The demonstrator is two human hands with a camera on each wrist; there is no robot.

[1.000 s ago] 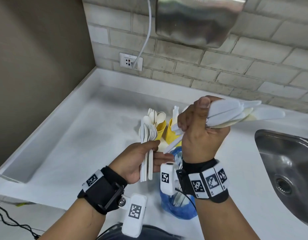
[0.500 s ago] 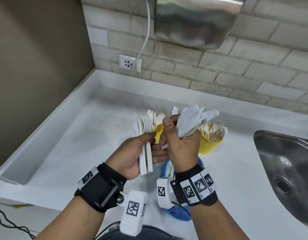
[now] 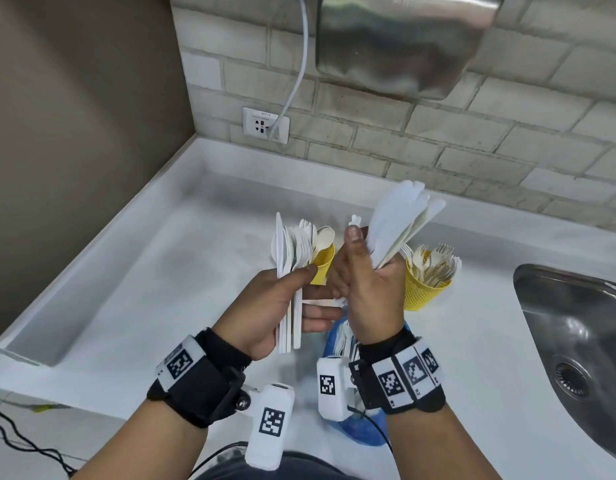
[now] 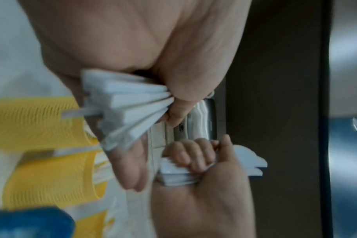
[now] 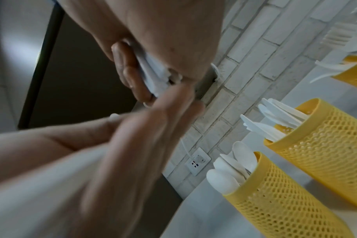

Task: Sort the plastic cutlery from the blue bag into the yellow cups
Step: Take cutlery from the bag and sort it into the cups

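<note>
Knives [image 3: 400,223] fan from clenched right hand [image 3: 368,292]; left hand [image 3: 265,306] grips spoons [image 3: 291,258] (upright).

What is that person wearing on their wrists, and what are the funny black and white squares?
Both forearms are bare, with no sleeves. The left wrist wears a black strap, the right wrist a black band. Each carries white blocks printed with black-and-white square codes, plus a white camera box underneath. A thin black cable hangs there.

White plastic spoons [image 3: 288,271] stand bundled at frame centre beside fanned knives [image 3: 400,225]; three yellow mesh cups [image 3: 425,289] behind hold sorted cutlery; blue bag [image 3: 360,429] lies lower centre.
</note>
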